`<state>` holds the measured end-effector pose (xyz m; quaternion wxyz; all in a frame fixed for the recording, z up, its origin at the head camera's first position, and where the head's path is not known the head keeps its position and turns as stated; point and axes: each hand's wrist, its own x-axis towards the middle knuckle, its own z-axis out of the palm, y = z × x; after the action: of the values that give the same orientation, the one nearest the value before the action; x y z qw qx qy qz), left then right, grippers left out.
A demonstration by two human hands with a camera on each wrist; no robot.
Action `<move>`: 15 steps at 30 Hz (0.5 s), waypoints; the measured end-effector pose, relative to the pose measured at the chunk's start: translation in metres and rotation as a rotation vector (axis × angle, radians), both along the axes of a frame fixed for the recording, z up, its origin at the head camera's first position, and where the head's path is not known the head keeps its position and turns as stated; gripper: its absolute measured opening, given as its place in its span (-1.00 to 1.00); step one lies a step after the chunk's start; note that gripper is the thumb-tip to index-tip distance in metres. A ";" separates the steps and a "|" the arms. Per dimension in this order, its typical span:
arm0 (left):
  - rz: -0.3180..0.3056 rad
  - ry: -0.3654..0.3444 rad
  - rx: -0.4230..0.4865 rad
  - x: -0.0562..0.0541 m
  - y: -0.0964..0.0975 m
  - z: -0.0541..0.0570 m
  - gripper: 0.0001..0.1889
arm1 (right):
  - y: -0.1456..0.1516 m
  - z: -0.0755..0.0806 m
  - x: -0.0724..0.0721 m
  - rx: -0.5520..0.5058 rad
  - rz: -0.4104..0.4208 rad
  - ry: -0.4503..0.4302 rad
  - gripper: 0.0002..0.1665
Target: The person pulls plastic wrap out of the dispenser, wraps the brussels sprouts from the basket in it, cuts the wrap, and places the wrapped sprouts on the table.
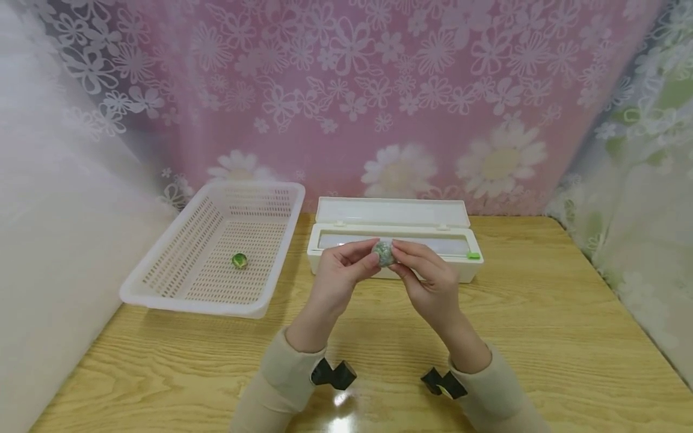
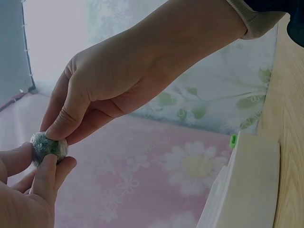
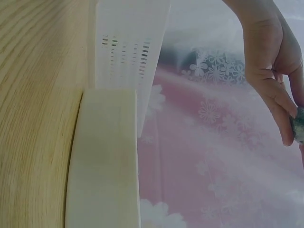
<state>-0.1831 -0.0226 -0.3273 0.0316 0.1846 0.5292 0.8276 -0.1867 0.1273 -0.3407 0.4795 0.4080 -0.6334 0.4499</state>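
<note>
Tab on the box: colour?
The tab is bright green; best seen in the head view.

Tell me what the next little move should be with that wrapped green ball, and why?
I'd probably have the left grip and right grip gently press the clear film snug around the green ball. Both are pinching it between fingers and thumbs, and the film looks crinkled, so smoothing might help it cling.
</note>
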 end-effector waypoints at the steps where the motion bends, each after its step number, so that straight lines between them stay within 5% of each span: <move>1: 0.005 0.017 -0.008 0.000 0.000 0.000 -0.73 | 0.000 0.000 0.000 -0.004 0.004 0.012 -0.70; 7: 0.023 0.089 -0.035 -0.002 0.003 -0.001 -0.73 | 0.006 0.004 0.000 0.046 -0.025 0.006 -0.68; 15: 0.053 0.078 -0.136 -0.005 0.005 -0.007 -0.74 | 0.018 0.005 0.002 0.186 -0.056 -0.187 -0.48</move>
<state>-0.1882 -0.0177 -0.3339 0.0014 0.1999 0.5896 0.7825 -0.1850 0.1454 -0.3360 0.3911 0.3891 -0.7254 0.4117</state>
